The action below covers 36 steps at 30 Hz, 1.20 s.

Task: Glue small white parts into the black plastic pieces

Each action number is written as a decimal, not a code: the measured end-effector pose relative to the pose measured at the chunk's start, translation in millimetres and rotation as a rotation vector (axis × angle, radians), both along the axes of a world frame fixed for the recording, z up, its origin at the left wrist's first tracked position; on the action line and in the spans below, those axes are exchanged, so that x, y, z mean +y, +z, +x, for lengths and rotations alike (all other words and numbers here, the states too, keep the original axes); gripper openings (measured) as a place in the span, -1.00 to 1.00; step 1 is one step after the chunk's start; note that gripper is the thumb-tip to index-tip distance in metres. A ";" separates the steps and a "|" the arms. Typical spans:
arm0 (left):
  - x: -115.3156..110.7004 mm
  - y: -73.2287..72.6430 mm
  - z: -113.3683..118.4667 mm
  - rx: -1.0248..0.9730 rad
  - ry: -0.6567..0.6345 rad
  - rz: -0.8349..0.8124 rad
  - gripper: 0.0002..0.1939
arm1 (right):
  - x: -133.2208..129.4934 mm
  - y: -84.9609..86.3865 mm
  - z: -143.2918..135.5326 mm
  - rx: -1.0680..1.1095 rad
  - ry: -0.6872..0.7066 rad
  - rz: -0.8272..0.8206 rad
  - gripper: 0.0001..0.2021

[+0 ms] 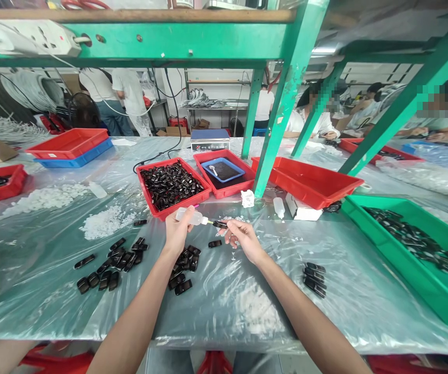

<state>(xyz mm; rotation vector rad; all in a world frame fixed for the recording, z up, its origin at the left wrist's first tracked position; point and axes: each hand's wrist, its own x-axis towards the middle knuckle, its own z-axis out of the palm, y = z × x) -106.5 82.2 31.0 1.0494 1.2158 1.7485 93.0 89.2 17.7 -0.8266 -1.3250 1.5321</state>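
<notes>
My left hand (179, 228) is wrapped round a translucent squeeze bottle (193, 216), held on its side with its thin nozzle pointing right. The nozzle tip meets, or nearly meets, a small glossy black plastic piece (219, 224). That piece is pinched in the fingertips of my right hand (243, 238), whose other fingers are curled below it. On the film-covered table beneath, one loose black piece (215, 243) lies near my right hand. A cluster of similar black pieces (187, 259) sits beside my left forearm, partly hidden by it.
Past my hands stands a red tray of black pieces (173, 184); right of it, another red tray (229, 193) holds a blue tray. White bits (109, 221) lie at left. A green post (272, 140) rises ahead. At right are a green bin (398, 249) and a black stack (315, 279).
</notes>
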 end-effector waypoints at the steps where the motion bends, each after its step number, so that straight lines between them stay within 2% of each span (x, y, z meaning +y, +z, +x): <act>1: -0.3 0.2 0.2 0.002 0.000 -0.003 -0.58 | -0.1 0.5 0.2 0.006 -0.004 -0.004 -0.59; 36: -4.2 5.9 2.9 -0.022 -0.018 0.031 -0.58 | 0.3 1.6 1.2 -0.003 -0.038 0.078 -0.71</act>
